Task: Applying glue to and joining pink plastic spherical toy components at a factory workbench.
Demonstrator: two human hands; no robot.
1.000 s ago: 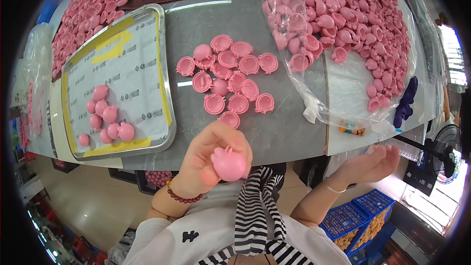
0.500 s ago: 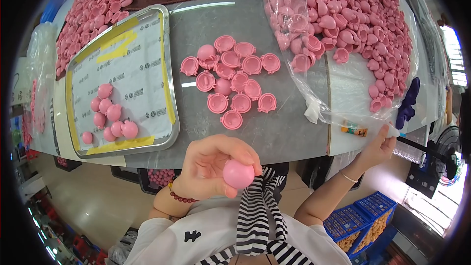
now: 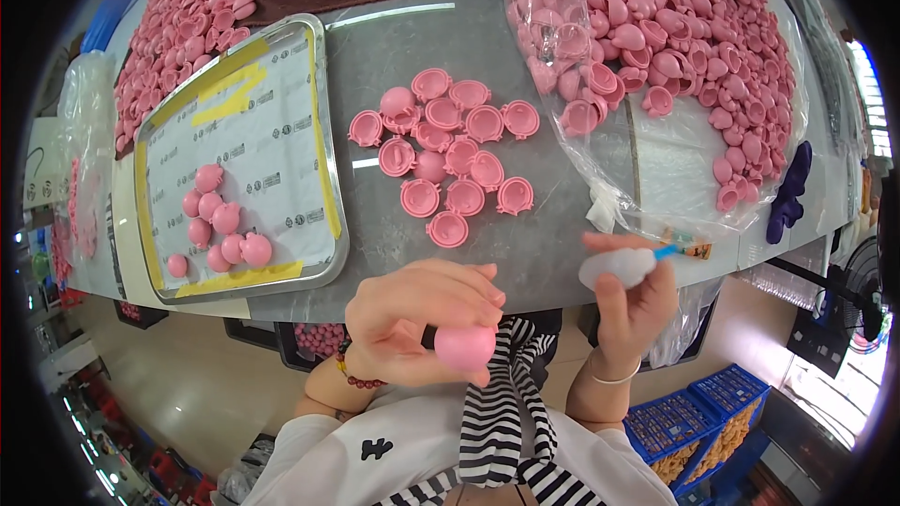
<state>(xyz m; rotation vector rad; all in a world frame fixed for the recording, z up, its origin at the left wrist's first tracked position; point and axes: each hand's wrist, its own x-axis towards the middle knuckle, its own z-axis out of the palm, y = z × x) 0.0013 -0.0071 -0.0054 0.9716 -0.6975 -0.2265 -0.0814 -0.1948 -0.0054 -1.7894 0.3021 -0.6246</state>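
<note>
Holding the pink rounded piece (image 3: 464, 347) close to my chest, below the table edge, I have my left hand (image 3: 417, 323) curled over it, fingers pressed round its top so only the lower bulge shows. My right hand (image 3: 633, 305) pinches a small whitish tube with a blue tip (image 3: 621, 267), fingers closed on its body, well apart from the piece. To do this well, I judge I should keep the piece steady and turn its open face toward the tip before bringing the two together, rather than squeezing harder. On the grey table (image 3: 525, 253) lie pink shells in a cluster (image 3: 445, 164), near a metal tray (image 3: 328, 225) with finished pink pieces (image 3: 220, 225), and a clear bag of more (image 3: 656, 56).
</note>
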